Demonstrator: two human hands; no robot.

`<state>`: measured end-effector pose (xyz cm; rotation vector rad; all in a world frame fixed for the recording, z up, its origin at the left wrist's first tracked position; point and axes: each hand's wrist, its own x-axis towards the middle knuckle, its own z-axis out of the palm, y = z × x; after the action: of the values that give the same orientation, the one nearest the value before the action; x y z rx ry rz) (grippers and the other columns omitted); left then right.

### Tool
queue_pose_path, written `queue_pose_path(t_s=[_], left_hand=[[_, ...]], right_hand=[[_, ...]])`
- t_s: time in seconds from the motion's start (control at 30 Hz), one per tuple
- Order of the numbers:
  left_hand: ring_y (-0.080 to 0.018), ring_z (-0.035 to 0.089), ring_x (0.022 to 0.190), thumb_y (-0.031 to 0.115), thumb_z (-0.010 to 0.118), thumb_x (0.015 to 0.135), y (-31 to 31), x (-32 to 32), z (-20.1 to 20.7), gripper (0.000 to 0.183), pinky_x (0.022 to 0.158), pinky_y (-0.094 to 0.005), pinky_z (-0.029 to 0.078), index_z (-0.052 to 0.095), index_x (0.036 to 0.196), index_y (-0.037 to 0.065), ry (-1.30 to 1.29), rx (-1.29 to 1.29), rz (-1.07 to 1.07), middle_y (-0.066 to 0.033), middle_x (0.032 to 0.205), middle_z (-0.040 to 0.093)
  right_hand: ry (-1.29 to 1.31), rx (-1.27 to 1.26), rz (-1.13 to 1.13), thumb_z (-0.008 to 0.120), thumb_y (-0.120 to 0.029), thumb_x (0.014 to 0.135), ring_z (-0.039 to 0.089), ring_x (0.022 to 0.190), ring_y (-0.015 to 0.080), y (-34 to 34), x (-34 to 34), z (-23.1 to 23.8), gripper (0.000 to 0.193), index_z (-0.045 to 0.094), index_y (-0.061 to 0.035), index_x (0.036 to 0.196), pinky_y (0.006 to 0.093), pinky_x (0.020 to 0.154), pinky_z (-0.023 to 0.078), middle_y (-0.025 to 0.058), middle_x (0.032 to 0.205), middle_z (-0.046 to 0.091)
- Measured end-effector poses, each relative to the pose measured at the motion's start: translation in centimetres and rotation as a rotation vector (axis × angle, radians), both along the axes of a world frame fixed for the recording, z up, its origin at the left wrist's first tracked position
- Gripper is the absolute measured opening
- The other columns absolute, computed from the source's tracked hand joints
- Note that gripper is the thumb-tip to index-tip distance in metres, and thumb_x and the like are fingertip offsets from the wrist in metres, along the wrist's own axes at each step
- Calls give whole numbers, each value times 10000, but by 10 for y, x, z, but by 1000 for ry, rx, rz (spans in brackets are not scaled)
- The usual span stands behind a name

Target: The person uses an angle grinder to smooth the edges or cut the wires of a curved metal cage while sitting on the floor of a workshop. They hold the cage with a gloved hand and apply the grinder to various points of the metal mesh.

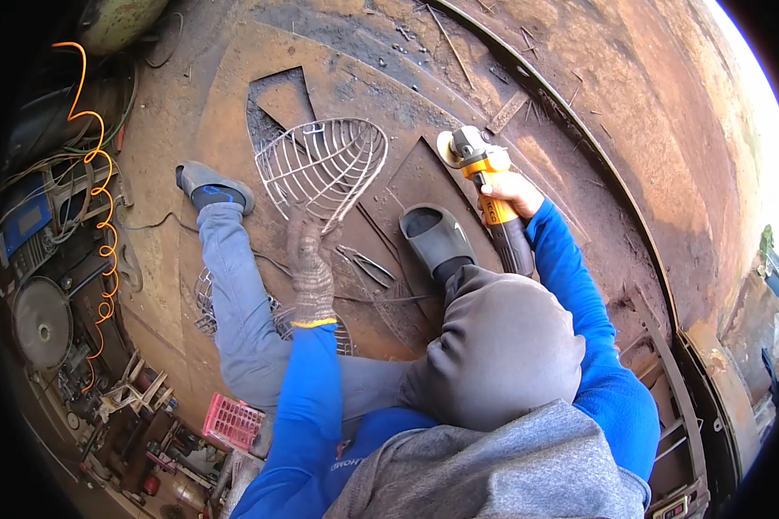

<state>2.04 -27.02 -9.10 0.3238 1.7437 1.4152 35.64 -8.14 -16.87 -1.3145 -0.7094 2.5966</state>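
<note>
My left hand point(310, 259), in a brownish knit glove with a yellow cuff edge, grips the near rim of a wire basket point(320, 158). The basket is rounded, made of bent metal rods, and tilted above the rusty floor. In my bare right hand point(512, 190) is a yellow and black angle grinder point(497, 212), its body wrapped by my fingers. The grinder's pale disc point(447, 150) points up and left, apart from the basket. Between my feet lie pliers point(365, 265) with the handles spread. Whether the grinder is running, I cannot tell.
More wire grids point(206, 303) lie partly under my left leg. A dark cable point(389, 299) crosses the floor. At left are an orange coiled hose point(108, 225), a blue machine point(28, 223), a round metal disc point(43, 324) and a red crate point(234, 421). A curved metal rail point(597, 143) runs along the right.
</note>
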Motion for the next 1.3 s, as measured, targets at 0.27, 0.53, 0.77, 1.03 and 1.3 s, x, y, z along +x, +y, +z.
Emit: queue_pose_path(t_s=[0.27,0.53,0.77,1.03,1.3], left_hand=[[-364,635,1165,123,806,753,0,-10,14,902,1054,-437,490,409,1563,94,1041,-331,-656,-225,1381,602],[-296,655,1135,226,719,895,67,-52,64,562,997,-402,502,588,1441,193,1497,-351,-809,-175,1285,663],[-101,622,926,56,588,1008,64,-112,13,242,758,-244,503,616,1237,-15,574,30,-332,-32,1116,691],[-156,635,780,345,553,1073,77,-119,45,409,714,-321,521,667,1154,-39,892,-156,-500,-67,866,717],[-397,696,794,335,539,1038,70,-68,28,339,706,-465,529,698,1108,43,1041,-352,-667,-211,873,717]], right_hand=[[-18,12,73,831,-289,811,692,717,239,-12,-10,-7,387,661,-16,1025,415,653,604,123,853,686],[-37,18,57,843,-284,802,689,719,238,-11,-2,0,387,671,-8,1011,417,660,605,124,841,683],[-50,162,123,851,-265,794,690,818,212,-10,-30,24,456,684,-27,1146,391,760,584,100,925,705],[-12,604,338,832,-308,786,653,990,215,3,-42,48,554,669,-22,1231,344,943,508,117,1109,724],[46,436,397,865,-278,746,641,989,197,-16,-41,45,552,674,-20,1195,340,950,503,96,1073,719]])
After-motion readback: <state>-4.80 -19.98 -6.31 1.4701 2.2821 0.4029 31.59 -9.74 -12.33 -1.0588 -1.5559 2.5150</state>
